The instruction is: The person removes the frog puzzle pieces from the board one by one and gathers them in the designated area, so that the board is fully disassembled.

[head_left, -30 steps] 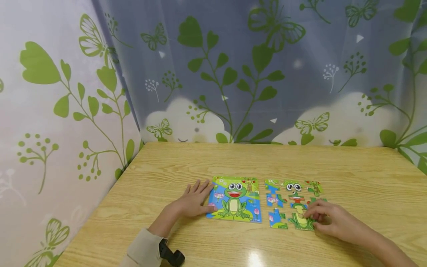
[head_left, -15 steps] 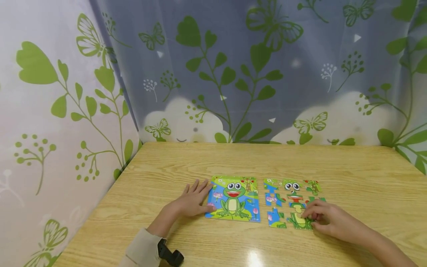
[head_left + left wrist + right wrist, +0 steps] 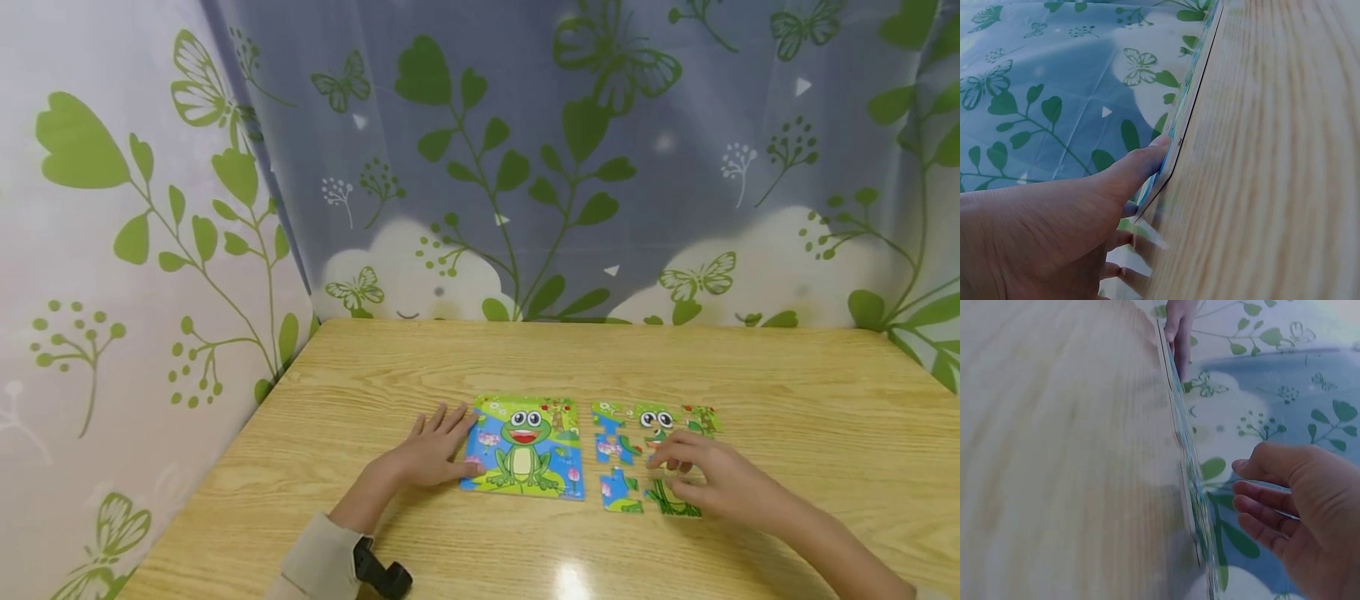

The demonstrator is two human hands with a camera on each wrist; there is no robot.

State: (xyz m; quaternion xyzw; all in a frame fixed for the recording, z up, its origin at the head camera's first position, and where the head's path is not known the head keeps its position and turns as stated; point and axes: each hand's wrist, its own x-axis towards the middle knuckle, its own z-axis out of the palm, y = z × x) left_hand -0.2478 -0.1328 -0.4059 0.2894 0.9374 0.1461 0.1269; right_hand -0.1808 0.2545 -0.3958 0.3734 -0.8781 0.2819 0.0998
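Flat on the table, a square frog puzzle board shows a complete picture of a green frog. My left hand spreads its fingers at the board's left side, and its thumb rests on the board's edge. Right of the board lie loose jigsaw pieces, grouped into a second frog picture with gaps between the columns. Above the middle and right pieces hovers my right hand, its fingers loosely bent. In the right wrist view nothing shows between its thumb and fingers. That hand hides several pieces beneath it.
The wooden table reaches back to a blue printed curtain. A pale printed curtain borders the left side. A black strap device sits on the left wrist.
My right hand has moved left and lifted from the lower right of the pieces, now covering the middle ones. The left hand stays in place on the board.
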